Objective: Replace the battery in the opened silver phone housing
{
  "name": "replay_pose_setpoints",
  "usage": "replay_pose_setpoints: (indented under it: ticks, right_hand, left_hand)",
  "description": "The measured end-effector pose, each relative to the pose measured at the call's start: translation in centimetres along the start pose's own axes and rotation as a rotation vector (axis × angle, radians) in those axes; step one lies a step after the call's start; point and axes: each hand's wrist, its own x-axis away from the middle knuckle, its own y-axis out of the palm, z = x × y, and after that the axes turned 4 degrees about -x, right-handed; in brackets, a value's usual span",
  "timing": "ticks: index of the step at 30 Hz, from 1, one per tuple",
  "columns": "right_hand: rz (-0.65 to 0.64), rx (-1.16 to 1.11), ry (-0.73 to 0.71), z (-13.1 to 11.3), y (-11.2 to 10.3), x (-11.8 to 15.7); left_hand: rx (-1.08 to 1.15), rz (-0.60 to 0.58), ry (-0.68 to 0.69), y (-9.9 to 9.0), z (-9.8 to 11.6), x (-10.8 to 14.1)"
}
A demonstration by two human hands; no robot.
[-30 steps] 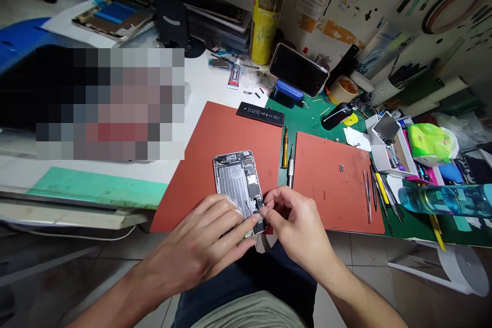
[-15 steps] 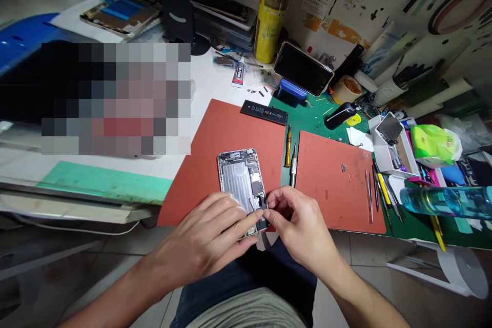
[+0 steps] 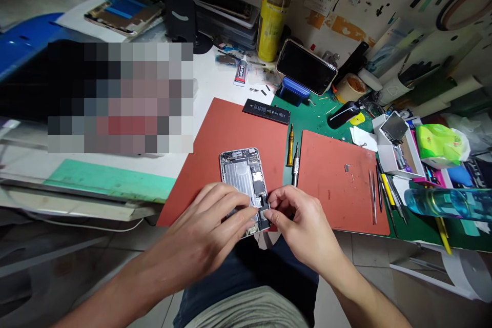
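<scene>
An opened phone point(image 3: 242, 171) lies on the near part of a red mat, with its silvery battery bay, circuit board and small dark parts exposed. My left hand point(image 3: 215, 225) covers its lower left side, the fingers bent over it and the index tip near the small lower parts. At the lower right edge my right hand point(image 3: 295, 215) is closed, thumb pressing a dark part beside the rim and index finger bent at the side. A flat black phone battery point(image 3: 266, 111) rests on the mat's far edge. A gold screwdriver point(image 3: 291, 146) and a silver screwdriver point(image 3: 295, 164) lie right of the phone.
A second red mat point(image 3: 330, 164) carries tiny metal parts, with tweezers point(image 3: 372, 197) at its right. Behind stand a propped phone point(image 3: 305, 67), a glue tube point(image 3: 241, 72) and a yellow can point(image 3: 271, 31). A water bottle point(image 3: 449, 202) lies far right. A blurred-out area covers the left.
My left index finger has drawn back from the phone's lower right corner, uncovering the dark part there. My right hand stays at the edge. The view has shifted slightly.
</scene>
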Motion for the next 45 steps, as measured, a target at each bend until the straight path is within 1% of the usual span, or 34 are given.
replay_pose_setpoints:
  ticks: [4,7,11,16,18,20,23,25,28,30,37,40,45]
  right_hand:
    - [0.002,0.009,0.001,0.1,0.1,0.0]
    - [0.007,0.013,-0.008,0.2,0.1,0.0]
    - [0.011,0.015,-0.014,0.3,0.1,0.0]
    - [0.013,0.013,-0.024,0.3,0.2,0.0]
    - [0.015,0.015,-0.031,0.3,0.2,0.0]
    - [0.015,0.023,-0.034,0.2,0.2,0.0]
    - [0.012,0.039,-0.032,0.2,0.1,-0.1]
    - [0.011,0.041,-0.033,0.2,0.1,-0.1]
    - [0.013,0.050,-0.041,0.1,0.1,-0.1]
    - [0.014,0.058,-0.046,0.1,0.1,-0.1]
    - [0.011,0.060,-0.051,0.1,0.1,0.0]
    - [0.011,0.053,-0.049,0.1,0.1,-0.1]
    - [0.013,0.053,-0.056,0.0,0.0,-0.1]
  left_hand:
    - [-0.024,-0.041,0.103,-1.1,-1.2,-1.3]
    - [0.004,-0.115,0.150,-1.3,-2.1,-2.3]
    - [0.049,-0.259,0.150,-1.1,-2.8,-2.9]
    - [0.108,-0.339,0.156,-0.5,-3.6,-3.0]
    - [0.123,-0.341,0.147,-0.3,-3.9,-2.9]
    - [0.140,-0.312,0.143,-0.2,-4.0,-2.6]
    - [0.158,-0.258,0.153,-0.4,-3.9,-2.2]
    - [0.154,-0.245,0.148,-0.6,-3.6,-2.1]
    - [0.125,-0.256,0.139,-0.8,-3.3,-2.2]
    - [0.099,-0.267,0.144,-0.6,-3.4,-2.4]
    - [0.105,-0.251,0.186,0.7,-4.5,-2.3]
    - [0.088,-0.262,0.201,0.5,-4.5,-2.2]
    - [0.007,-0.279,0.217,-0.4,-3.7,-2.1]
